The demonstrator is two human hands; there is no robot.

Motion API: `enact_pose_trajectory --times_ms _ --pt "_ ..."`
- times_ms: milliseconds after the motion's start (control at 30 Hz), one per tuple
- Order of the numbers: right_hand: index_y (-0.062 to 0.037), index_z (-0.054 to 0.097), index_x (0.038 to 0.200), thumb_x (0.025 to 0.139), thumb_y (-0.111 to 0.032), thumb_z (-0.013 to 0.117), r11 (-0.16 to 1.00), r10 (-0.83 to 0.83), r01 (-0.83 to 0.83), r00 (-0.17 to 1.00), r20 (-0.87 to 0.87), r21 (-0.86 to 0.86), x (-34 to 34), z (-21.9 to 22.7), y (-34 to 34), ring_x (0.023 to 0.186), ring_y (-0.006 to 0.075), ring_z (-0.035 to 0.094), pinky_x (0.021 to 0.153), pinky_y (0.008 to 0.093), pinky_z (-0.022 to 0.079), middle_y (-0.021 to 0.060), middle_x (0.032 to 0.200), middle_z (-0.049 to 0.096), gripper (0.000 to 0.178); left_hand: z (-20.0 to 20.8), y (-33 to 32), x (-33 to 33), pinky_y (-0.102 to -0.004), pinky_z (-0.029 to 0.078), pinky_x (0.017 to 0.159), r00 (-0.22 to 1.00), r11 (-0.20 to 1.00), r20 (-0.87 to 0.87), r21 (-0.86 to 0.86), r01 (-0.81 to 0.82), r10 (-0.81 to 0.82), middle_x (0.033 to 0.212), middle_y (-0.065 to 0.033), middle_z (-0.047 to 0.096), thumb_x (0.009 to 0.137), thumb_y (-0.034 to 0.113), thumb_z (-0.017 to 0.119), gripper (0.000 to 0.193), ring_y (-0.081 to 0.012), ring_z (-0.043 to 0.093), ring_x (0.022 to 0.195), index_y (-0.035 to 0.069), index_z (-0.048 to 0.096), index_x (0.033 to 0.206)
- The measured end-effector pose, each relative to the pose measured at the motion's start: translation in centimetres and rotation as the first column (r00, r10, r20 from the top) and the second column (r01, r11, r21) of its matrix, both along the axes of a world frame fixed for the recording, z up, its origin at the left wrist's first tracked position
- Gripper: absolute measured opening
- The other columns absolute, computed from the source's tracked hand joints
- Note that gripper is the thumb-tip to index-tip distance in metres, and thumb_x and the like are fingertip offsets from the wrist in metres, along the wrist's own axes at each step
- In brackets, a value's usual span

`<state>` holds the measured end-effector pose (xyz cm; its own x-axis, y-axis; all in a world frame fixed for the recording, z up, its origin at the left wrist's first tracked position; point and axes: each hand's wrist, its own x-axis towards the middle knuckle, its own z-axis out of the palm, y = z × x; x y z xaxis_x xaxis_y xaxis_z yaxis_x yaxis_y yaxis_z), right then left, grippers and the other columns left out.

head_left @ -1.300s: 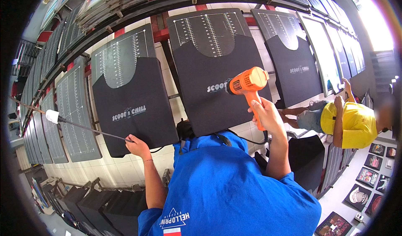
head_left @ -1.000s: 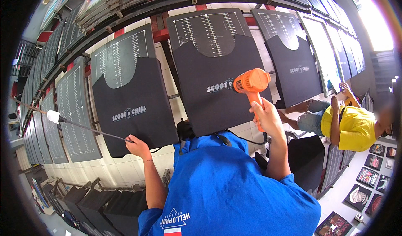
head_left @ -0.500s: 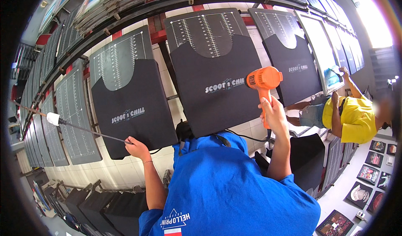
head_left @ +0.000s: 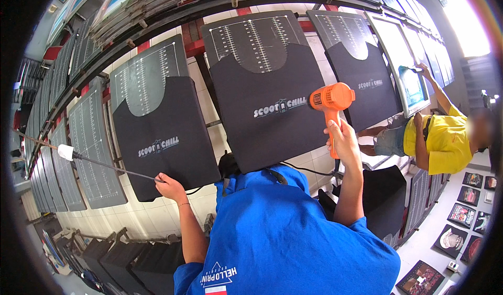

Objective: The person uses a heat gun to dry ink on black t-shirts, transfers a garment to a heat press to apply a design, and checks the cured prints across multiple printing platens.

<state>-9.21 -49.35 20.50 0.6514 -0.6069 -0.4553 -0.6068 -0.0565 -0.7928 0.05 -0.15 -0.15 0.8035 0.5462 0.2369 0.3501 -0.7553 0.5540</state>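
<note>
My right hand (head_left: 344,143) hides part of the orange heat gun (head_left: 332,97). Stretch of dark cord (head_left: 115,168) inside my left hand (head_left: 171,187): unseen. Co-worker's face (head_left: 478,126) blurred. My blue shirt (head_left: 293,232) cut by lower edge.

Left hand (head_left: 170,186) was low and out to the left, curled in a grip, left forearm (head_left: 194,232) angled up and outward. Right hand (head_left: 344,140) was farther forward, fist-gripped, right forearm (head_left: 351,193) running nearly straight ahead.
</note>
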Motion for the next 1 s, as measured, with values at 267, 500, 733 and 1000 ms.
enact_pose_trajectory --times_ms 267,500,733,1000 --pt "-0.0001 0.058 0.103 0.097 -0.034 0.055 0.998 -0.004 0.000 0.999 0.054 0.068 0.0 -0.2 -0.4 0.055 0.0080 0.054 0.047 0.0234 0.044 0.0053 0.082 0.061 0.034 0.1 0.0 0.0 -0.0465 0.044 0.081 1.000 1.000 0.011 0.012 0.016 -0.016 0.094 -0.0212 0.063 0.100 0.027 0.045 0.035 -0.0394 0.058 0.091 -0.004 0.060 0.099" --pt "-0.0004 0.059 0.105 0.097 -0.034 0.055 0.997 -0.008 0.006 1.000 0.023 0.079 0.3 0.0 -0.3 0.056 0.0087 0.055 0.049 0.0238 0.045 0.0050 0.082 0.061 0.035 0.1 -0.2 0.0 -0.0462 0.044 0.081 1.000 1.000 0.011 0.004 -0.005 0.005 0.094 -0.0212 0.063 0.100 0.028 0.045 0.035 -0.0393 0.058 0.091 -0.004 0.060 0.100" --pt "-0.0003 0.058 0.111 0.098 -0.035 0.054 0.999 0.032 -0.033 0.999 0.003 0.015 0.5 -0.3 0.1 0.057 0.0087 0.055 0.049 0.0237 0.046 0.0055 0.084 0.062 0.037 -0.5 0.3 -0.1 -0.0440 0.045 0.079 1.000 1.000 0.014 0.028 0.014 -0.014 0.090 -0.0187 0.063 0.100 0.027 0.045 0.035 -0.0358 0.058 0.086 -0.004 0.059 0.098" --pt "-0.0007 0.059 0.109 0.098 -0.035 0.054 1.000 0.005 -0.006 1.000 0.030 0.026 0.3 -1.2 -0.2 0.057 0.0075 0.055 0.048 0.0229 0.047 0.0046 0.083 0.061 0.036 0.8 8.7 -2.0 -0.0311 0.042 0.062 0.981 0.856 0.159 -0.516 -0.009 0.107 0.067 -0.0054 0.050 0.101 0.033 0.041 0.042 -0.0162 0.048 0.064 0.003 0.050 0.074"
